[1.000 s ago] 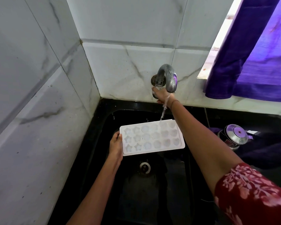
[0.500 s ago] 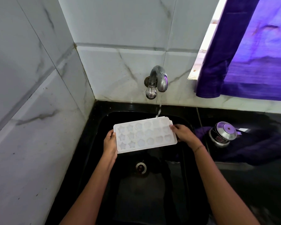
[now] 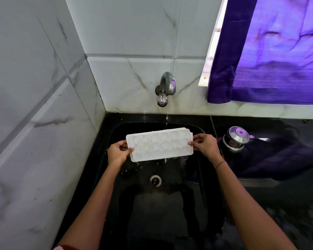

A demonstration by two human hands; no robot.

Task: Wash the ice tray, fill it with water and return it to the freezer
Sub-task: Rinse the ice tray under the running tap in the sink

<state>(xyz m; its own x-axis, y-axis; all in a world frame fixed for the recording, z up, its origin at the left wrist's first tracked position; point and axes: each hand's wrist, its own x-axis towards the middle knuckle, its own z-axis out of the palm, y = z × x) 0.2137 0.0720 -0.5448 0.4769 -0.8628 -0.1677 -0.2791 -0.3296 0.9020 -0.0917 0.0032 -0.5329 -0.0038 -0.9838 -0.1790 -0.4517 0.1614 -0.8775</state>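
ice tray (image 3: 159,144): white
sink (image 3: 116,134): glossy black
wall tiles (image 3: 126,38): pale grey, dark marble veins
curtain (image 3: 271,51): purple
tap (image 3: 165,87): silver chrome
bench (image 3: 287,204): black

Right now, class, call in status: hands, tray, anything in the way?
Left hand and right hand grip the tray ends. Tray over sink, under tap; thin stream hits its far edge. Nothing blocking.

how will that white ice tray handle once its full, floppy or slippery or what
The ice tray looks like thin plastic, held by its short ends by the left hand and right hand, so it may flex. It is wet under the tap, so probably slippery. Its shallow cells would likely spill if tilted.
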